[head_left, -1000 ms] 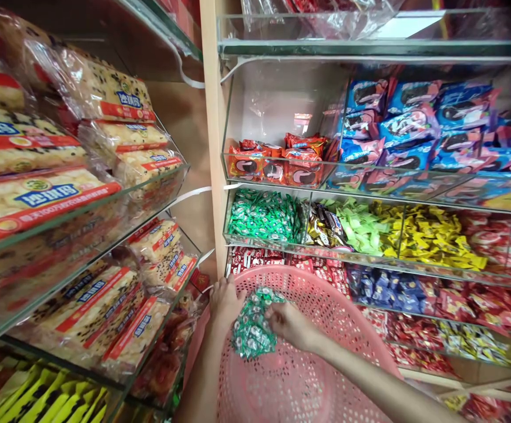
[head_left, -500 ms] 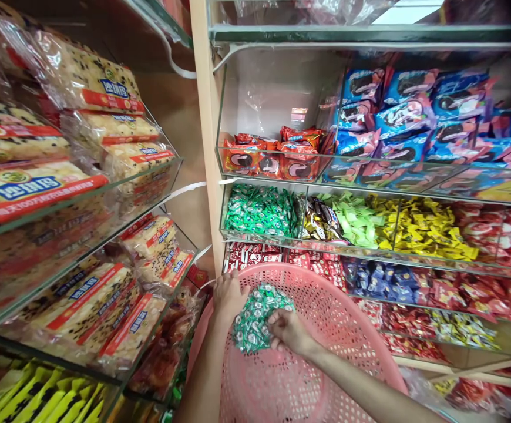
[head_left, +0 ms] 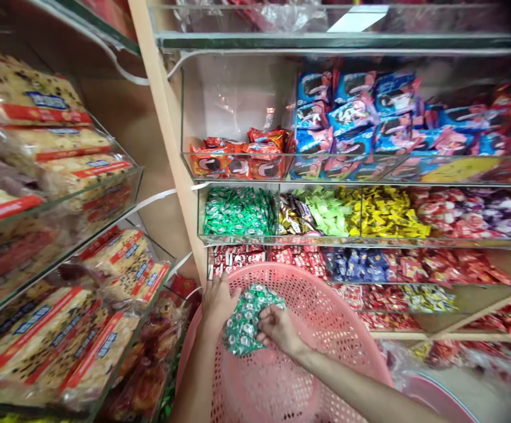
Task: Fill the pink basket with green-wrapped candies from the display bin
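A large pink perforated plastic basket (head_left: 348, 329) stands before me, below the shelves. A heap of green-wrapped candies (head_left: 244, 323) lies inside it, toward the left side. My left hand (head_left: 221, 299) is closed over the basket's left rim, its thumb reaching in toward the heap. Inside the basket, my right hand (head_left: 279, 330) has its fingers curled and pinched at the right edge of the green candies; the fingertips are partly hidden. More candies in matching green wrappers fill a shelf bin (head_left: 238, 211) above the basket.
Wrapped snack bars (head_left: 48, 329) crowd glass-fronted shelves on the left. Blue snack packs (head_left: 355, 111) and yellow candies (head_left: 387, 211) fill bins on the right. A wooden post (head_left: 162, 117) divides the shelving. Another pink tub (head_left: 436, 396) stands at the lower right.
My view has turned to the right, so the shelves sit farther left, and the tub at lower right shows more. Both hands keep nearly the same place at the basket.
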A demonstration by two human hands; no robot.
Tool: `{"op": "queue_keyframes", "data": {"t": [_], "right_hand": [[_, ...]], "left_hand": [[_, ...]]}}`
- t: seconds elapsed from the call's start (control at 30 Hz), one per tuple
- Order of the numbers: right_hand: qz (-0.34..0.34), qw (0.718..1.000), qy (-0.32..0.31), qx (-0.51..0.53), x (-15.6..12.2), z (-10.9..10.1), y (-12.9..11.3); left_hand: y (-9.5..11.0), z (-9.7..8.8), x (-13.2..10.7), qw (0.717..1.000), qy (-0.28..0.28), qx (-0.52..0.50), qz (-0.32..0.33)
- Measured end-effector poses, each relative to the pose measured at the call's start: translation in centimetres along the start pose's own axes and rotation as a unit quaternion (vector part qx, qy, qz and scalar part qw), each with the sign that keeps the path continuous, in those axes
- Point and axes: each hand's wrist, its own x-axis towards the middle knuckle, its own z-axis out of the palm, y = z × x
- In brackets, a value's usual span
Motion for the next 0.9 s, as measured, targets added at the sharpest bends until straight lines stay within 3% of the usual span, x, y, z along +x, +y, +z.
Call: {"op": "queue_keyframes", "data": {"t": [0.13,0.23,0.33,0.6,0.9], "right_hand": [[-0.071,0.989,0.037,-0.128,-0.6,-0.7,0.3],[-0.124,0.951,0.090,-0.268,-1.7,-1.7,-0.3],[-0.131,0.918,0.119,-0.356,-3.2,-3.2,-1.3],[-0.139,0.897,0.191,-0.373,-6.8,-7.6,-1.6],[-0.171,0.901,0.150,-0.370,-8.8,-13.2,-2.7]], "left_hand": [[0.7,0.1,0.5,1.000,-0.005,0.007,0.027],[1.8,0.4,1.1,0.998,-0.010,0.020,0.053],[3.7,0.8,1.7,0.995,-0.021,0.037,0.085],[9.7,2.8,2.3,0.985,-0.038,0.027,0.165],[15.9,3.4,1.7,0.989,-0.034,0.001,0.145]]}}
